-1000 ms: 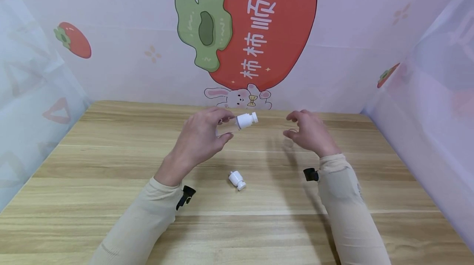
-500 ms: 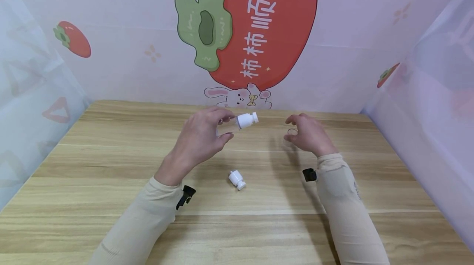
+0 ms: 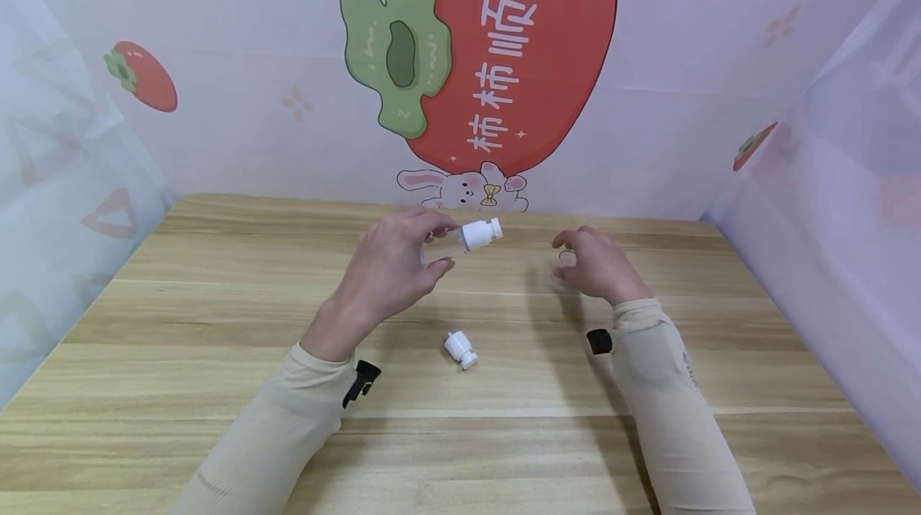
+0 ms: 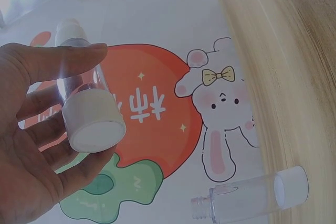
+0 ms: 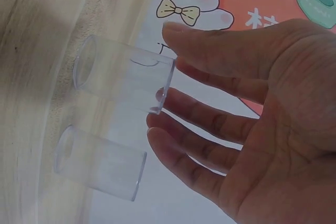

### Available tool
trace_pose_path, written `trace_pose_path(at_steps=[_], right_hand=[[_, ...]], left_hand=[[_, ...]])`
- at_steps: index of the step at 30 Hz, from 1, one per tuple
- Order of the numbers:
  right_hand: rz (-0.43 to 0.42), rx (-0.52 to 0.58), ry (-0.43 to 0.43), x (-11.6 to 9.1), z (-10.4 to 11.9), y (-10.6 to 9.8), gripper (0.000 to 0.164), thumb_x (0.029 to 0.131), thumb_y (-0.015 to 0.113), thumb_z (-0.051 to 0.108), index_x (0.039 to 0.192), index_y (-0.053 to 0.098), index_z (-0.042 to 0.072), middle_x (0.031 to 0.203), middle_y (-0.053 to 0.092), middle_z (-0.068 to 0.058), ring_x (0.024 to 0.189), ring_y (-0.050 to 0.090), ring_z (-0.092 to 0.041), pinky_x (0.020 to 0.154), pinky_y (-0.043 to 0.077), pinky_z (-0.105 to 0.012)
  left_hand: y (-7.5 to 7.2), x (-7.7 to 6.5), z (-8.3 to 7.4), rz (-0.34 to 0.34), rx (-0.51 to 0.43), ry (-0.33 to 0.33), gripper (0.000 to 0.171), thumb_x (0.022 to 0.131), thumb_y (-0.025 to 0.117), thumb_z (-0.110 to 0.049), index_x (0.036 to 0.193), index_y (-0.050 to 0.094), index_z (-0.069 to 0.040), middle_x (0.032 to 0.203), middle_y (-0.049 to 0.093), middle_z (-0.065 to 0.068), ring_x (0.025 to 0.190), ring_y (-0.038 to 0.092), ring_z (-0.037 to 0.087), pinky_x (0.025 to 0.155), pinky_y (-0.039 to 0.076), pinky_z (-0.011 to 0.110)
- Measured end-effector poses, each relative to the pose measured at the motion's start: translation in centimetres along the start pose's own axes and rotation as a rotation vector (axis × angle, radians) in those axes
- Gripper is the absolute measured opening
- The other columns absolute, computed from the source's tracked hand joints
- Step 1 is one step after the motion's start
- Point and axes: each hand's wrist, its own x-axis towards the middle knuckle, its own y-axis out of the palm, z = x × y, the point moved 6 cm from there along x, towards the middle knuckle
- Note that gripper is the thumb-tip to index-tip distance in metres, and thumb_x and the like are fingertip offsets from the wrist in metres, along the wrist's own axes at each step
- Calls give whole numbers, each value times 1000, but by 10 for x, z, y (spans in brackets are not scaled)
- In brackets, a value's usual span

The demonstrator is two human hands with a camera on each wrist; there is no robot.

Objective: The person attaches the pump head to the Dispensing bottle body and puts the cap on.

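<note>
My left hand grips a small clear pump bottle by its body, tilted above the table. In the left wrist view, the bottle's white base faces the camera, with the thumb across the clear body. Its white pump head points right in the head view. My right hand has its thumb and fingers loosely bent around the upper rim of a clear cylindrical cap, which stands on the table. Beside it stands a second clear cap. A loose white pump head lies between the forearms.
A clear bottle with a white base and a bare threaded neck stands on the wooden table, hidden behind the left hand in the head view. A printed cloth wall closes off the back, with side walls left and right.
My right hand has moved slightly down and left, its fingers coming around the cap. The left hand and its bottle have stayed nearly still.
</note>
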Motion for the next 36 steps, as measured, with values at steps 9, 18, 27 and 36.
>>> trace_pose_path(at_steps=[9, 18, 27, 36], right_hand=[[-16, -2, -45, 0, -1, 3, 33, 90, 70, 2, 123, 68, -3, 121, 63, -24, 112, 59, -40, 95, 48, -55], [5, 17, -17, 2, -4, 7, 32, 91, 64, 0, 123, 67, -4, 121, 62, -24, 111, 59, -41, 95, 49, -55], [14, 27, -18, 5, -6, 12, 32, 91, 63, 1, 122, 67, -4, 122, 63, -25, 113, 58, -42, 96, 49, -55], [23, 32, -6, 4, -7, 14, 31, 92, 62, 0, 123, 66, -4, 123, 62, -25, 115, 57, -42, 97, 48, -55]], left_hand=[[0, -1, 0, -10, -2, 14, 38, 76, 89, -7, 111, 75, -8, 105, 73, 5, 88, 68, 22, 75, 55, 41], [0, 0, -1, -13, 4, 19, 38, 76, 88, -7, 111, 75, -8, 108, 73, 5, 88, 68, 21, 75, 54, 41], [1, 0, -1, -13, 5, 19, 38, 75, 89, -7, 111, 75, -9, 106, 73, 4, 87, 67, 20, 74, 54, 41], [2, 0, -1, -13, 5, 25, 38, 75, 89, -6, 110, 75, -9, 105, 73, 4, 87, 67, 20, 73, 53, 40]])
